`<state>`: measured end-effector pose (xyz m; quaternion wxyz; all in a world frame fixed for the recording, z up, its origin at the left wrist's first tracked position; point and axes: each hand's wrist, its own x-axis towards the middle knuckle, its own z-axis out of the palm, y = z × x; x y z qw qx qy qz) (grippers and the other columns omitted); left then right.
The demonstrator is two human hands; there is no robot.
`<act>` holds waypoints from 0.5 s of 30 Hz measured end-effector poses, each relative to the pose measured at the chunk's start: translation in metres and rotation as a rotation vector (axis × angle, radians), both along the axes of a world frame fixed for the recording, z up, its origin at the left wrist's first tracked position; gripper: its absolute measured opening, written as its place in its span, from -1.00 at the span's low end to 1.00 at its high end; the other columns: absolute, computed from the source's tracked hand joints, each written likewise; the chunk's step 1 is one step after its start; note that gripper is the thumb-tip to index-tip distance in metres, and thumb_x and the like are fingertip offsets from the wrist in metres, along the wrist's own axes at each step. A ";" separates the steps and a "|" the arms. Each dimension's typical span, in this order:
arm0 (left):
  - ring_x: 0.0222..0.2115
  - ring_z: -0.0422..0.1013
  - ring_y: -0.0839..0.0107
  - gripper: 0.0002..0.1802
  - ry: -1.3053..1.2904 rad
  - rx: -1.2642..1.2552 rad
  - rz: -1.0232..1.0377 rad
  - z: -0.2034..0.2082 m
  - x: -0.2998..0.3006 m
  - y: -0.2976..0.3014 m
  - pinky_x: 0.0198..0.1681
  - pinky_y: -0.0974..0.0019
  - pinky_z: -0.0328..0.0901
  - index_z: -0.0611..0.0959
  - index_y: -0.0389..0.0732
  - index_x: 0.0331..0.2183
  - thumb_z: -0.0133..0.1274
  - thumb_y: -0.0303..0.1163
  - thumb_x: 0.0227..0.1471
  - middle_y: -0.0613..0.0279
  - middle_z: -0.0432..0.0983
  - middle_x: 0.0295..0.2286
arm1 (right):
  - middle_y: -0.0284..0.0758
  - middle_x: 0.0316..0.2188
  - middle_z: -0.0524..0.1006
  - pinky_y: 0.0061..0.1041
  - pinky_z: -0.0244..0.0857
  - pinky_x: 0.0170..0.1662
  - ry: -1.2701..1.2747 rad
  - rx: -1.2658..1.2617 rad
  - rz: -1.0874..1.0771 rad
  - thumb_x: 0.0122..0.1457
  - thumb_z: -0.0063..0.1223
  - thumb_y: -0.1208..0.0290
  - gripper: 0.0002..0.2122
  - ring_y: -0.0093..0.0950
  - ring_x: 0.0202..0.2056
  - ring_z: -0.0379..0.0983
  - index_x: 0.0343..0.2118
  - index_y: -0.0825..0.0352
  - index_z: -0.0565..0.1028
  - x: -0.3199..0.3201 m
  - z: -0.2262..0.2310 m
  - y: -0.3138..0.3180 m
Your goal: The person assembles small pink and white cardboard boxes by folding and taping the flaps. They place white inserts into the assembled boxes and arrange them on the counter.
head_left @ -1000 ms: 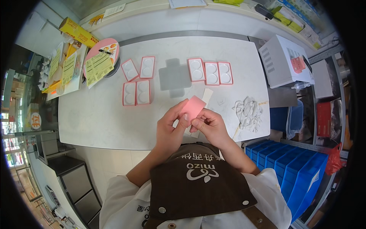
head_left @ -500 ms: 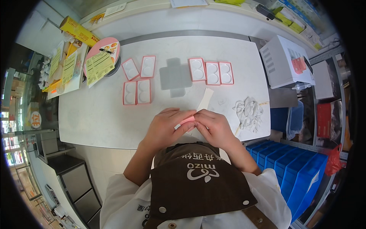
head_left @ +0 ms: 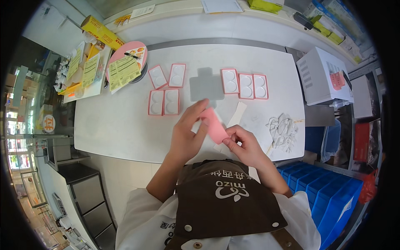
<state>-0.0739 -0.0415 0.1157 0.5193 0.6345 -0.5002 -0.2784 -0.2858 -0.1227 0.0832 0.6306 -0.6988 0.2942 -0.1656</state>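
Over the front of the white table, I hold a small pink card piece, folded or curved (head_left: 216,131), between both hands. My left hand (head_left: 188,132) grips its upper end with thumb and fingers, and my right hand (head_left: 245,146) pinches its lower end. Just beyond my right hand lies a white paper strip (head_left: 238,113) on the table. A grey translucent flat cross-shaped sheet (head_left: 206,88) is farther back. Pink-edged boxes with white two-hollow trays sit in two groups: several on the left (head_left: 171,102) and three on the right (head_left: 246,86).
A crumpled white cloth or plastic (head_left: 282,129) lies at the table's right. Left stands a round pink-topped stand (head_left: 125,62) with yellow printed sheets. A white microwave (head_left: 318,77) is beyond the right edge, with blue crates (head_left: 329,187) below.
The pink card piece has been raised and turned, so more of its surface shows. My hands have moved apart, the left going up along it. The whole view has shifted slightly.
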 end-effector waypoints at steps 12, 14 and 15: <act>0.06 0.52 0.09 -0.63 -0.441 -0.133 -0.273 -0.016 -0.011 -0.003 0.16 0.01 0.35 0.67 -0.26 0.01 0.07 -0.24 0.29 0.11 0.63 0.01 | -0.45 -0.42 0.50 -0.63 0.25 -0.39 -0.253 -0.153 -0.201 0.32 0.16 0.55 -0.72 -0.69 -0.49 0.33 0.03 0.32 0.38 0.013 0.000 0.008; 0.03 0.53 0.07 -0.65 -0.456 -0.166 -0.242 -0.019 -0.010 -0.002 0.14 0.04 0.37 0.68 -0.27 -0.01 0.05 -0.26 0.30 0.10 0.66 -0.04 | -0.44 -0.41 0.52 -0.63 0.26 -0.39 -0.230 -0.171 -0.193 0.30 0.18 0.56 -0.66 -0.69 -0.48 0.35 0.07 0.31 0.33 0.015 0.003 0.009; 0.03 0.53 0.06 -0.64 -0.371 -0.138 -0.206 -0.018 -0.008 -0.001 0.13 0.05 0.37 0.67 -0.27 0.01 0.05 -0.28 0.30 0.07 0.65 -0.03 | -0.43 -0.37 0.52 -0.64 0.27 -0.36 -0.197 -0.137 -0.190 0.32 0.16 0.57 -0.69 -0.69 -0.46 0.36 0.06 0.32 0.33 0.015 0.008 0.009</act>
